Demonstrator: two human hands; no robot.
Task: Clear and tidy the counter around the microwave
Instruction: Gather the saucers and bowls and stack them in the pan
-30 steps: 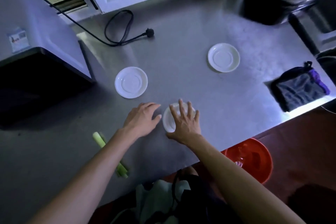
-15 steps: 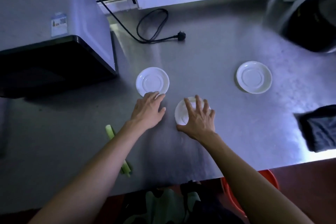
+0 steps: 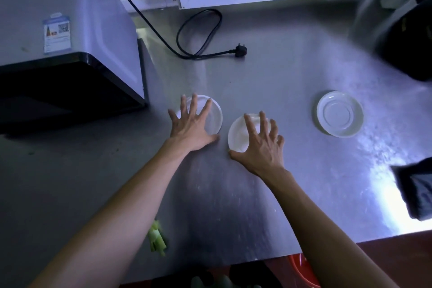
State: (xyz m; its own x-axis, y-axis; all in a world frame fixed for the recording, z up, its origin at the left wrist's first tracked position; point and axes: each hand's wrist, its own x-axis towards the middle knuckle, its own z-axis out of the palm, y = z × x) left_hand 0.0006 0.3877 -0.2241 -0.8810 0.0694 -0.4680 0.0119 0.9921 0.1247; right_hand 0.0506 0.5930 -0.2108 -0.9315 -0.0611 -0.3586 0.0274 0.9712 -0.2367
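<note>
Three white saucers lie on the steel counter (image 3: pixel 268 194). My left hand (image 3: pixel 190 127) lies spread over the left saucer (image 3: pixel 214 117), fingers straight, just right of the microwave (image 3: pixel 65 37). My right hand (image 3: pixel 260 147) covers the middle saucer (image 3: pixel 238 133), its fingers curved over the far rim and its thumb at the near rim. The third saucer (image 3: pixel 340 116) sits alone to the right, untouched.
A black power cord with its plug (image 3: pixel 240 50) loops behind the saucers. A green vegetable stalk (image 3: pixel 157 237) lies under my left forearm. A dark cloth (image 3: pixel 418 192) sits at the right edge, a dark appliance (image 3: pixel 406 37) at the back right, an orange basin (image 3: pixel 301 272) below the counter.
My left hand has slid forward from beside the left saucer onto it. My right hand stays on the middle saucer. The view has shifted left, toward the microwave.
</note>
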